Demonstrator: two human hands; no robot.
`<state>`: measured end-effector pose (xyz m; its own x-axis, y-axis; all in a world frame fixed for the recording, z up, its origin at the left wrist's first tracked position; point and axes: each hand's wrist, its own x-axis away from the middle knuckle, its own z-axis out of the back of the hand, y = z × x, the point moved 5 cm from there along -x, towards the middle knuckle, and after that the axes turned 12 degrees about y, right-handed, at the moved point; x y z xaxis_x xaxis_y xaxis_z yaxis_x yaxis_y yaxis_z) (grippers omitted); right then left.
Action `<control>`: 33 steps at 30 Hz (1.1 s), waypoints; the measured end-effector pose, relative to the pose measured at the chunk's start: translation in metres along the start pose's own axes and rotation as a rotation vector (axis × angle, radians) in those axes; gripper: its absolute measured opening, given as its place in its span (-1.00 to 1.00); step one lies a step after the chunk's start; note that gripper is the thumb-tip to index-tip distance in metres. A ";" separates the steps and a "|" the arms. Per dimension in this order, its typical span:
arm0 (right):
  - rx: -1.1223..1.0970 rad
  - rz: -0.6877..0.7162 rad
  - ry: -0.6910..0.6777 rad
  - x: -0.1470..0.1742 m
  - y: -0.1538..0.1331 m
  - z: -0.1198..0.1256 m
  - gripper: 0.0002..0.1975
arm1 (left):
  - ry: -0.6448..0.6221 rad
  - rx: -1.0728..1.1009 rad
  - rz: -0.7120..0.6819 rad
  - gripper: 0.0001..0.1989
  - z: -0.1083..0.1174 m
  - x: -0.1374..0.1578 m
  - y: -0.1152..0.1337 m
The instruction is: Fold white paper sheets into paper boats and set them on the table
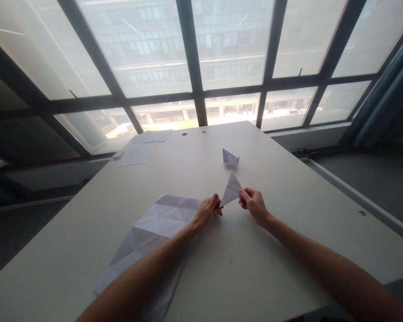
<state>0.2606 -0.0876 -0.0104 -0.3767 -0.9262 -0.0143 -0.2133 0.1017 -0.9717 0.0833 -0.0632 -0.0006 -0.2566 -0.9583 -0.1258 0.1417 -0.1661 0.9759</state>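
Observation:
A white paper folded into a triangle (231, 188) is held up above the table, its point away from me. My right hand (254, 205) pinches its right edge between thumb and fingers. At the lower left corner of the triangle, my left hand (208, 211) has its fingers curled on the paper, thumb upward. Just beyond stands a small folded paper boat (230, 158) on the table. Under my left forearm lies a large creased sheet of paper (147, 241), partly covered by the arm.
The white table (282, 277) stretches forward to large windows (231, 44). At its far left lie flat paper sheets (137, 154) and a small white object (117, 155). Two holes show near the far edge. A blue curtain (379, 89) hangs at the right.

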 end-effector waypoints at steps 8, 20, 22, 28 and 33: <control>0.101 0.026 -0.209 0.018 -0.003 -0.016 -0.64 | -0.080 0.145 0.009 -0.36 0.000 0.007 0.006; 0.186 0.040 -0.288 0.019 0.005 -0.020 -0.64 | -0.051 0.184 0.030 -0.46 0.002 0.007 0.002; 0.233 0.081 -0.289 0.019 0.005 -0.020 -0.64 | -0.055 0.169 0.012 -0.47 0.002 0.007 0.002; 0.405 0.447 -0.032 0.018 -0.016 -0.015 -0.77 | -0.043 0.112 -0.052 -0.47 0.003 0.007 0.003; 0.422 0.449 -0.215 0.030 -0.021 -0.025 -0.82 | -0.044 -0.056 -0.161 -0.48 0.000 0.012 0.009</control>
<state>0.2311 -0.1081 0.0153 -0.1489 -0.8834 -0.4443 0.3118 0.3844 -0.8689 0.0816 -0.0765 0.0068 -0.3221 -0.9074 -0.2701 0.1480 -0.3301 0.9323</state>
